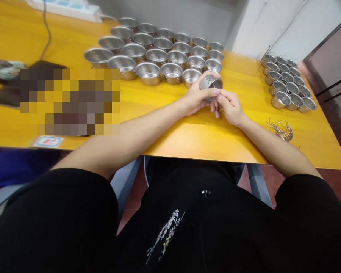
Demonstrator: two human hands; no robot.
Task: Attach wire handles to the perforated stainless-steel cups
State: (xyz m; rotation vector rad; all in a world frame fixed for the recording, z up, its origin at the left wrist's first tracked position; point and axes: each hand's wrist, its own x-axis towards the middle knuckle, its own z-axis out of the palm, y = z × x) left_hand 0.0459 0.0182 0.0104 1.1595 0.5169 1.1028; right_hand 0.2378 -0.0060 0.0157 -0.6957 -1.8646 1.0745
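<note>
Held just above a yellow table (187,132): a small holed metal cup (212,82), gripped in curled fingers of left hand (194,99) and pinched underneath by right hand (230,108). Behind, rows of similar cups (159,57); at right, a wire pile (281,129).

Pixelated patch (70,101) on table (187,140) hides whatever's there. My fingers (214,92) cover the cup (211,80) bottom. Top edge cuts the power strip (65,7).

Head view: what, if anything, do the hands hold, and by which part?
A perforated metal cup: left hand grips its side wall, right hand touches its lower edge.
</note>
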